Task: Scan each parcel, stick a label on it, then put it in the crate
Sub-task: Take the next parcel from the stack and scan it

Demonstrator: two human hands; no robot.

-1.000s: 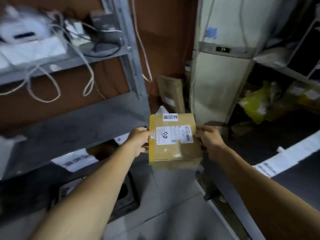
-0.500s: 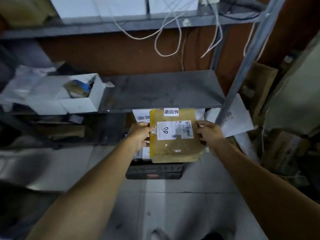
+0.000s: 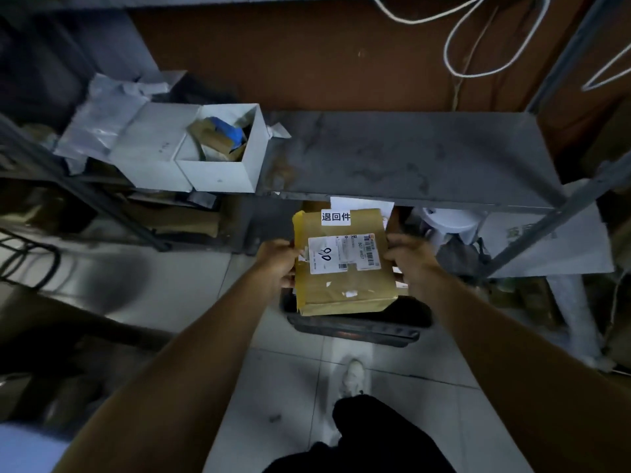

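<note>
I hold a brown cardboard parcel [image 3: 343,285] in both hands, in front of me below the shelf edge. It carries a white shipping label [image 3: 343,252] with a barcode and a small white sticker [image 3: 336,217] with printed characters near its far edge. My left hand [image 3: 278,262] grips the parcel's left side and my right hand [image 3: 408,259] grips its right side. Directly beneath the parcel a dark plastic crate [image 3: 355,327] sits on the floor, mostly hidden by the parcel.
A grey metal shelf [image 3: 409,158] runs across above the parcel, with an open white box [image 3: 218,148] of clutter at its left. Shelf uprights [image 3: 546,227] slant down at right. White cables hang top right. My shoe [image 3: 353,377] stands on the tiled floor.
My view has swung left and down, from the tall cabinet to the grey shelf and the floor. The parcel stays gripped in both hands and now hangs over the dark crate.
</note>
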